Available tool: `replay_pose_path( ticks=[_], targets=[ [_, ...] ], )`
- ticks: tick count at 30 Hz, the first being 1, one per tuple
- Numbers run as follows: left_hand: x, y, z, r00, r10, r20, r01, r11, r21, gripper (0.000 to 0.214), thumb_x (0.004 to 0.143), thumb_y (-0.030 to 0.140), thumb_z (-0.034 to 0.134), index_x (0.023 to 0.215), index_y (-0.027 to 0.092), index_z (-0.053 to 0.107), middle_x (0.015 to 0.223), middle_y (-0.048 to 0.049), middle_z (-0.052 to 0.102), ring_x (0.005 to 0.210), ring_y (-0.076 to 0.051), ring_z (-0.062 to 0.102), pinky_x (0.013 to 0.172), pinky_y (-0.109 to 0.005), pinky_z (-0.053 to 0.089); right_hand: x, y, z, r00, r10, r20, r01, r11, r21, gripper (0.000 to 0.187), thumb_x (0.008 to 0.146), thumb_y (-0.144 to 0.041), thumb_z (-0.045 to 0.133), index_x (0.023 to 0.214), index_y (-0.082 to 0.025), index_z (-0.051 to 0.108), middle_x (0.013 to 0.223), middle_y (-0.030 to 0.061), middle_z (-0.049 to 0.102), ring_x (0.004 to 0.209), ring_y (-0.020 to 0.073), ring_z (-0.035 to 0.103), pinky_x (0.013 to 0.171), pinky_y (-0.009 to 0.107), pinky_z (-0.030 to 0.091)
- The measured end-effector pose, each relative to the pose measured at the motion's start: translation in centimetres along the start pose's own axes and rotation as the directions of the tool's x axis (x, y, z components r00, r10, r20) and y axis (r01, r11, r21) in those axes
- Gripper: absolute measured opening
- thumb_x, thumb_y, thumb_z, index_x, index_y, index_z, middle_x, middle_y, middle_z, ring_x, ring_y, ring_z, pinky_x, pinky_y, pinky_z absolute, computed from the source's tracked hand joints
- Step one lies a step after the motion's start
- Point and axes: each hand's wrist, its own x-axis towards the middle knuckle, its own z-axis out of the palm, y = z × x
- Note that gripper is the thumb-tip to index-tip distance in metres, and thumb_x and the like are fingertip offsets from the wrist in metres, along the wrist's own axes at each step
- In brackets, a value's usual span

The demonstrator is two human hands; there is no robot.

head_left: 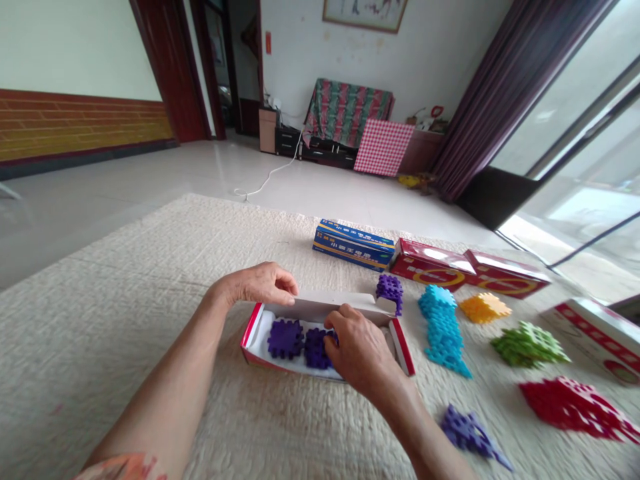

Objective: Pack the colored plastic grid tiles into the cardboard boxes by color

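a pale floor (125,173) runs across the room, and a cream textured mat (150,267) covers the near part of it. a purple curtain (485,87) hangs at the right; by the far wall are a patterned cloth (345,110) and a red checked cloth (383,147).

on the mat, two red boxes (433,263) lie end to end beside a blue box (353,247), and a white and red box (600,337) lies at the right edge. nearest the person is an open box (404,347) with red ends and a white lining, its flap raised at the back.

the left hand (265,283) is at the back left of the open box, fingers loosely bent by the flap; i cannot tell whether it pinches the edge. the right hand (350,340) reaches into the box, thumb and fingers curled at a purple notched piece (316,350); whether it grips that piece i cannot tell.

to the right lie a red pile (575,407), a light blue pile (444,333), a green pile (530,345), a violet pile (470,433) and a yellow pile (485,307). a dark purple stack (390,290) stands just behind the box's right corner. smallest, another purple piece (286,338) lies flat in the box, left of the one at the fingers.
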Motion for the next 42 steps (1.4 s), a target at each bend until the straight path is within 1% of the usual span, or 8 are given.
replay_pose_path(
  ticks=[3, 6, 10, 13, 19, 24, 34, 42],
  targets=[
    [0.1, -0.1, 0.1, 0.999, -0.032, -0.013, 0.031, 0.998, -0.056, 0.020, 0.060, 0.027, 0.065, 0.075, 0.021, 0.077, 0.073, -0.0019, 0.072, 0.067, -0.019, 0.062, 0.061, -0.024, 0.043, -0.1, 0.8, -0.8, 0.999, -0.021, -0.048, 0.023, 0.998, 0.050, 0.012, 0.079, -0.019, 0.057, 0.087, -0.018, 0.065, 0.088, 0.0061, 0.063, 0.076, 0.0177, 0.058, 0.064, 0.028, 0.037],
    [0.1, -0.2, -0.1, 0.998, -0.070, 0.003, 0.070, 0.995, -0.072, 0.019, 0.059, 0.028, 0.067, 0.074, 0.022, 0.077, 0.071, -0.0017, 0.072, 0.067, -0.020, 0.062, 0.060, -0.025, 0.044, -0.5, 2.5, -3.1, 0.974, -0.011, -0.227, 0.045, 0.988, 0.145, 0.012, 0.080, -0.023, 0.057, 0.087, -0.019, 0.066, 0.085, 0.0049, 0.063, 0.074, 0.0162, 0.059, 0.066, 0.028, 0.040],
    [-0.2, 0.4, -0.1, 0.996, -0.089, 0.008, 0.090, 0.995, -0.044, 0.019, 0.061, 0.030, 0.067, 0.075, 0.023, 0.078, 0.074, -0.0022, 0.073, 0.069, -0.021, 0.063, 0.061, -0.024, 0.044, -1.7, 6.0, -7.0, 0.857, 0.102, -0.505, 0.004, 0.979, 0.205, 0.018, 0.082, -0.026, 0.052, 0.085, -0.020, 0.068, 0.081, 0.0039, 0.065, 0.071, 0.0154, 0.059, 0.067, 0.028, 0.043],
    [-0.7, 1.3, 0.2, 0.992, -0.118, -0.044, 0.114, 0.990, -0.085, 0.018, 0.057, 0.032, 0.069, 0.071, 0.025, 0.078, 0.072, -0.0016, 0.073, 0.071, -0.023, 0.065, 0.063, -0.026, 0.047, -2.5, 9.1, -8.1, 0.790, 0.184, -0.586, -0.056, 0.972, 0.228, 0.020, 0.080, -0.025, 0.051, 0.082, -0.021, 0.070, 0.078, 0.0030, 0.067, 0.068, 0.0145, 0.059, 0.065, 0.027, 0.043],
    [-1.3, 2.0, 1.4, 0.987, -0.131, -0.090, 0.125, 0.989, -0.076, 0.020, 0.057, 0.031, 0.070, 0.075, 0.027, 0.078, 0.082, -0.0035, 0.076, 0.081, -0.028, 0.069, 0.072, -0.031, 0.052, -1.5, 14.2, -5.8, 0.828, 0.369, -0.422, -0.266, 0.921, 0.285, 0.023, 0.078, -0.017, 0.053, 0.085, -0.022, 0.075, 0.085, 0.0033, 0.074, 0.077, 0.0162, 0.065, 0.071, 0.025, 0.044],
    [-0.8, 1.4, 1.5, 0.980, -0.114, -0.165, 0.111, 0.993, -0.032, 0.017, 0.056, 0.029, 0.074, 0.073, 0.027, 0.078, 0.090, -0.0053, 0.077, 0.090, -0.030, 0.069, 0.079, -0.033, 0.053, -0.7, 16.0, -4.1, 0.829, 0.426, -0.362, -0.319, 0.892, 0.320, 0.033, 0.077, -0.011, 0.051, 0.096, -0.022, 0.075, 0.095, 0.0053, 0.075, 0.090, 0.0178, 0.067, 0.078, 0.024, 0.046],
    [-0.4, 0.1, 1.5, 0.979, -0.099, -0.177, 0.096, 0.995, -0.028, 0.023, 0.057, 0.028, 0.076, 0.080, 0.028, 0.080, 0.091, -0.0042, 0.077, 0.089, -0.030, 0.070, 0.077, -0.032, 0.055, 1.5, 14.6, -0.5, 0.836, 0.449, -0.316, -0.364, 0.884, 0.294, 0.035, 0.074, -0.016, 0.061, 0.108, -0.017, 0.069, 0.107, 0.0109, 0.064, 0.096, 0.0205, 0.062, 0.084, 0.028, 0.046],
    [-0.5, 0.1, 1.0, 0.994, -0.053, -0.095, 0.051, 0.998, -0.030, 0.019, 0.060, 0.027, 0.073, 0.078, 0.029, 0.079, 0.082, -0.0022, 0.076, 0.081, -0.029, 0.070, 0.071, -0.031, 0.054, 2.1, 13.2, 1.3, 0.781, 0.540, -0.313, -0.485, 0.841, 0.241, 0.038, 0.073, -0.028, 0.065, 0.108, -0.015, 0.057, 0.115, 0.0143, 0.052, 0.108, 0.0277, 0.055, 0.086, 0.034, 0.045]
  ],
)
